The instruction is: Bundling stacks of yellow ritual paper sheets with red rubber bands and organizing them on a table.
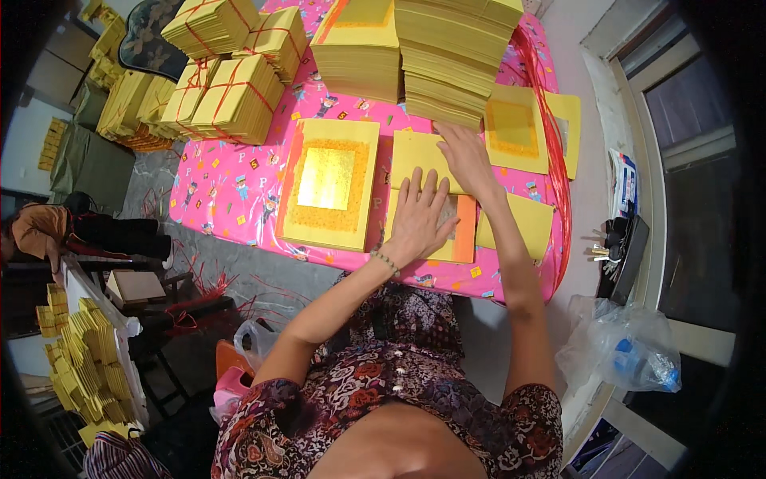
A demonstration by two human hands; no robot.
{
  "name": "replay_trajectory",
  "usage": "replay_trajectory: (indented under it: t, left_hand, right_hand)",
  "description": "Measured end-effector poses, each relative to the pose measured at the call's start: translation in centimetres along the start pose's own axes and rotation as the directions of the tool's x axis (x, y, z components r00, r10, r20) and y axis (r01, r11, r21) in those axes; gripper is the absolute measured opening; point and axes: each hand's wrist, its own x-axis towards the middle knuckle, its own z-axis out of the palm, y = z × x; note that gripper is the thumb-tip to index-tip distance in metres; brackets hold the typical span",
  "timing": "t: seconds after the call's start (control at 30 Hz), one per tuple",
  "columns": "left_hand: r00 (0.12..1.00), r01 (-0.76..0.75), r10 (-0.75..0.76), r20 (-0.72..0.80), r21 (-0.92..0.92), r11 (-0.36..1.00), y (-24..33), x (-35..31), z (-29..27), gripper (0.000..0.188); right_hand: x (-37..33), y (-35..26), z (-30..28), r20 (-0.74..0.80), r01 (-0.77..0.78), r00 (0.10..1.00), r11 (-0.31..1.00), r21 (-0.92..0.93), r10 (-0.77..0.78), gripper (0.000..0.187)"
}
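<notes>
My left hand (423, 219), with a beaded bracelet at the wrist, lies flat with fingers spread on yellow paper. Beneath it shows a sheet with an orange strip (465, 227) and a greyish patch, partly hidden by the palm. My right hand (469, 160) rests with fingers stretched out on the right part of a plain yellow sheet (411, 156) just beyond. Left of my hands sits a stack of yellow paper (363, 176) whose top sheet bears a shiny gold square (325, 177) inside an orange border. A loose yellow sheet (517, 226) lies to the right.
Tall yellow paper stacks (451, 60) stand at the back of the pink patterned tablecloth (231, 188). Bundles tied with red string (235, 96) are piled at far left. Red strands (550, 152) hang along the right edge. Another person (48, 227) is at left, beside more bundles (92, 351).
</notes>
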Motion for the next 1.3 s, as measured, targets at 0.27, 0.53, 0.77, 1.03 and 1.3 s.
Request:
replay_trajectory:
  t: [0.27, 0.53, 0.77, 1.03, 1.3]
  left_hand:
    - [1.0, 0.009, -0.008, 0.028, -0.025, 1.0, -0.1, -0.3, 0.0, 0.066]
    - [0.999, 0.01, -0.009, 0.054, -0.02, 1.0, -0.3, -0.1, -0.5, 0.067]
    - [0.998, -0.007, 0.012, 0.064, -0.066, 0.998, -1.0, -0.8, -0.4, 0.069]
    - [0.994, 0.081, -0.083, 0.075, 0.019, 0.996, -1.2, -2.2, -1.2, 0.075]
    - [0.993, 0.07, -0.074, 0.094, 0.047, 0.996, -1.8, -1.6, -1.0, 0.07]
  right_hand:
    - [-10.0, -3.8, -2.7, 0.156, -0.029, 0.986, 0.977, -0.21, 0.063, 0.047]
    - [-10.8, -3.3, -2.0, 0.295, -0.031, 0.951, 0.981, -0.189, 0.087, 0.059]
    - [-10.8, -3.6, -2.5, 0.369, -0.113, 0.915, 0.982, -0.148, 0.161, 0.064]
    - [-11.1, -5.4, -2.6, 0.37, -0.075, 0.92, 0.985, -0.157, 0.129, 0.062]
    - [-10.2, -5.1, -2.2, 0.361, -0.054, 0.924, 0.98, -0.193, 0.122, 0.056]
